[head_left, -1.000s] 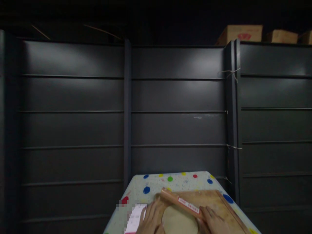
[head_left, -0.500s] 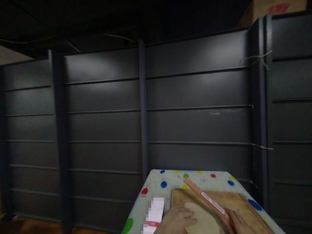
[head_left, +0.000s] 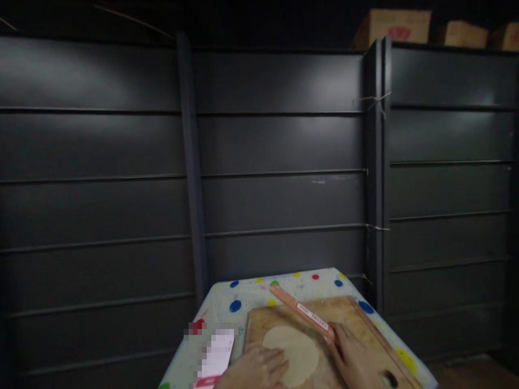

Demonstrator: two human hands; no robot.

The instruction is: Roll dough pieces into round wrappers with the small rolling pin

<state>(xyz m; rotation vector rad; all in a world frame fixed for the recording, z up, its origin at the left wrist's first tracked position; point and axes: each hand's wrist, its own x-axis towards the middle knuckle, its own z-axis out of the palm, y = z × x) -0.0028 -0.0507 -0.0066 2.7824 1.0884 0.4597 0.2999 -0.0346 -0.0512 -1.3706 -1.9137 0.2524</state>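
A flat, rounded sheet of dough [head_left: 298, 354] lies on a wooden cutting board [head_left: 259, 319]. My left hand [head_left: 259, 367] rests on the dough's left edge, its fingers laid out over it; the thumb is hidden. A wooden rolling pin [head_left: 292, 300] with a red-and-white label slants across the board beyond the dough, its far end past the board's back edge. Around its near end the fingers of my right hand [head_left: 351, 354] are wrapped. The pin appears apart from most of the dough.
Under the board is a table with a polka-dot cover [head_left: 221, 297]. A pale, partly blurred item with a red band [head_left: 219, 351] lies left of the board. Behind stands a dark panelled metal wall [head_left: 279, 200], with cardboard boxes [head_left: 399, 29] above it at the right.
My view has turned to the right, so the table sits further left. My left hand now covers less of the dough, nearer its edge. The right hand still grips the rolling pin.
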